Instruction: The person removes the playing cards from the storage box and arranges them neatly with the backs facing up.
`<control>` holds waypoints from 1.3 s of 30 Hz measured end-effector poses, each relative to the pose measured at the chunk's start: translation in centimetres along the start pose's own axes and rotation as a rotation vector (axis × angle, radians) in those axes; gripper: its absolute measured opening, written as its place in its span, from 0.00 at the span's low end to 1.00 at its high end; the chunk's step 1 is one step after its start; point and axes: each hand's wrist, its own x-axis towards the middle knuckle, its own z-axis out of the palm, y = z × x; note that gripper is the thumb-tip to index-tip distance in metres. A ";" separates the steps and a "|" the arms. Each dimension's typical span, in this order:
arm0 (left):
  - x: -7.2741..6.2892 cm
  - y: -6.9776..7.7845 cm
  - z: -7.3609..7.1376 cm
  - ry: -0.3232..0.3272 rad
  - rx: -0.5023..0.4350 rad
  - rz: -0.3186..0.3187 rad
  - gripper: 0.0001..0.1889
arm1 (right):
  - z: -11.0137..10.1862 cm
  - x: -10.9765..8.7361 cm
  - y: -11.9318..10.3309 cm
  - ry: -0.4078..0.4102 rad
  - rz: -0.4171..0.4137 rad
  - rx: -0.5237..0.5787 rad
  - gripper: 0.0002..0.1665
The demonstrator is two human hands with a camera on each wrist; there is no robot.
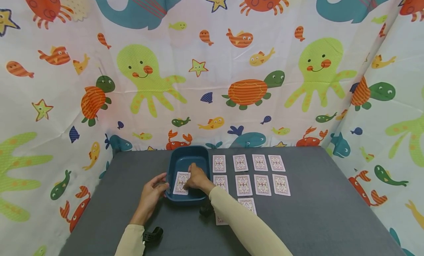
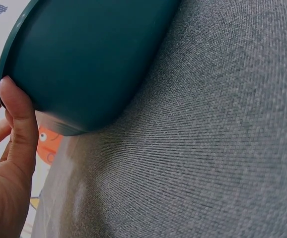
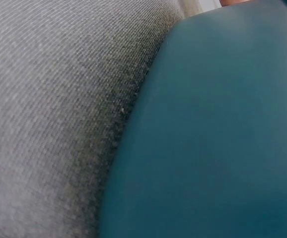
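A dark blue plastic tub (image 1: 187, 202) stands on the grey table, with a playing card (image 1: 180, 183) lying back side up inside it. My left hand (image 1: 150, 195) holds the tub's left rim; in the left wrist view its thumb (image 2: 20, 116) presses the outer wall just below the edge. Reaching over the right side, my right hand (image 1: 199, 180) pinches the card at its right edge, fingers inside the tub. The right wrist view shows only the tub's outer wall (image 3: 208, 129) and grey cloth, so those fingers are hidden there.
Rows of face-down playing cards (image 1: 243, 185) lie right of the tub, several in all. My right forearm (image 1: 245, 223) partly covers the nearest ones. A curtain (image 1: 212, 94) printed with sea animals hangs behind the grey table (image 1: 331, 212) and along its sides.
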 end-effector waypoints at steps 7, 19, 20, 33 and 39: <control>0.0 0.0 0.0 0.007 0.003 -0.010 0.24 | -0.4 -0.1 0.0 0.082 -0.091 0.120 0.23; 0.0 0.1 0.0 0.000 -0.010 -0.005 0.24 | -0.5 0.3 0.0 0.198 -0.141 0.179 0.15; 0.0 0.1 0.0 0.001 -0.012 -0.003 0.24 | -0.6 0.3 -0.1 0.206 -0.150 0.193 0.15; 0.0 0.1 0.0 0.004 0.000 -0.006 0.24 | -2.8 -1.5 -0.8 0.219 -0.205 0.396 0.12; 0.1 0.1 0.0 0.004 0.006 -0.006 0.25 | -4.1 -3.0 -0.8 0.189 -0.191 0.471 0.12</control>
